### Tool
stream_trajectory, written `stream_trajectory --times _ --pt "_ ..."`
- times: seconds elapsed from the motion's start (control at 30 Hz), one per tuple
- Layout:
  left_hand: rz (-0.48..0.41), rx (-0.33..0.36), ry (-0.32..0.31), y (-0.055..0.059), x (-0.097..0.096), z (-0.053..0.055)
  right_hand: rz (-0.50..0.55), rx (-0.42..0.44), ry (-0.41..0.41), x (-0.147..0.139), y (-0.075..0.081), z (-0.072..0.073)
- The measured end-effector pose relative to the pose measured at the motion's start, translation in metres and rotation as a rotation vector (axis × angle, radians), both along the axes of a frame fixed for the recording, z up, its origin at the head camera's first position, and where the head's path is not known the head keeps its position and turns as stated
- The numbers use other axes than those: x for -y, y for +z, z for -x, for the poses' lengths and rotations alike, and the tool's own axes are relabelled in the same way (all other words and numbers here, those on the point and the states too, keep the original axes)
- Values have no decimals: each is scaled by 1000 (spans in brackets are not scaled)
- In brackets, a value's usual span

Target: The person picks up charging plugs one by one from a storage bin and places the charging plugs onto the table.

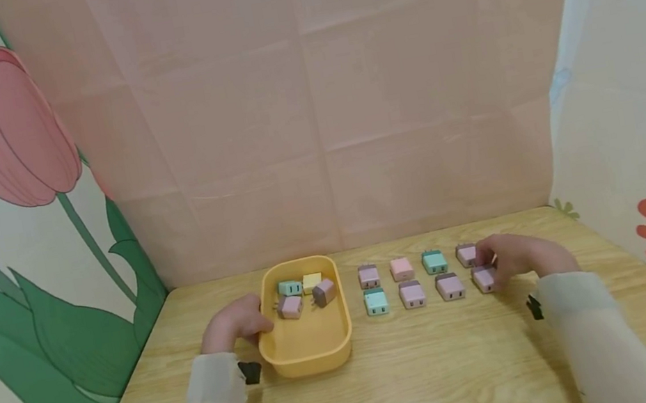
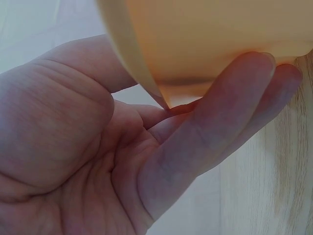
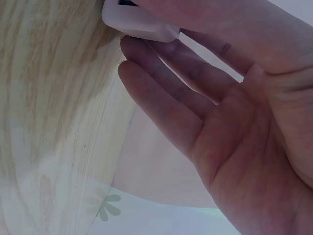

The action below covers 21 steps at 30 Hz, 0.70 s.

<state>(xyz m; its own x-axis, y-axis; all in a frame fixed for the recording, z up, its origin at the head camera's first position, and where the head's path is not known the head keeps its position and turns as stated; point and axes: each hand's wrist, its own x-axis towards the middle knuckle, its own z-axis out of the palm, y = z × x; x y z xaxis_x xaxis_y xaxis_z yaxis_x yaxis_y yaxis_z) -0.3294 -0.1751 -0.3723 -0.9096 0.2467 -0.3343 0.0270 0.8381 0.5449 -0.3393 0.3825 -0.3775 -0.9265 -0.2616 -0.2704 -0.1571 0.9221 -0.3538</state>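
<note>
My left hand (image 1: 240,320) grips the left wall of a yellow plastic bin (image 1: 314,365). In the left wrist view, fingers (image 2: 230,107) lie along the bin's outer side, and the thumb's tip is hidden behind its rim. Inside the bin are a teal charger plug (image 1: 290,288), a yellow one (image 1: 313,283) and two purple ones (image 1: 290,307). My right hand (image 1: 512,255) pinches a purple charger plug (image 1: 483,279) at the right end of the front row, on or just above the table. The right wrist view shows part of this plug (image 3: 139,22) at the fingertips.
Two rows of charger plugs lie right of the bin. The front row has a teal plug (image 1: 376,301) and purple plugs (image 1: 451,286); the back row includes a pink plug (image 1: 401,269) and a teal plug (image 1: 434,261). A pink sheet (image 1: 311,126) hangs behind the wooden table (image 1: 421,383).
</note>
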Motion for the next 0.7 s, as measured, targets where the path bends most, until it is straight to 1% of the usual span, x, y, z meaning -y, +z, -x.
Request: stream_trajectory --times 0.3,0.53,0.7 --pt "4 2 1 0 -1 0 17 17 -10 -2 -3 1" --pt "5 4 0 -1 -1 1 21 7 9 -4 -4 1" --pt "0 7 2 -1 -1 1 13 14 -11 -3 -3 1"
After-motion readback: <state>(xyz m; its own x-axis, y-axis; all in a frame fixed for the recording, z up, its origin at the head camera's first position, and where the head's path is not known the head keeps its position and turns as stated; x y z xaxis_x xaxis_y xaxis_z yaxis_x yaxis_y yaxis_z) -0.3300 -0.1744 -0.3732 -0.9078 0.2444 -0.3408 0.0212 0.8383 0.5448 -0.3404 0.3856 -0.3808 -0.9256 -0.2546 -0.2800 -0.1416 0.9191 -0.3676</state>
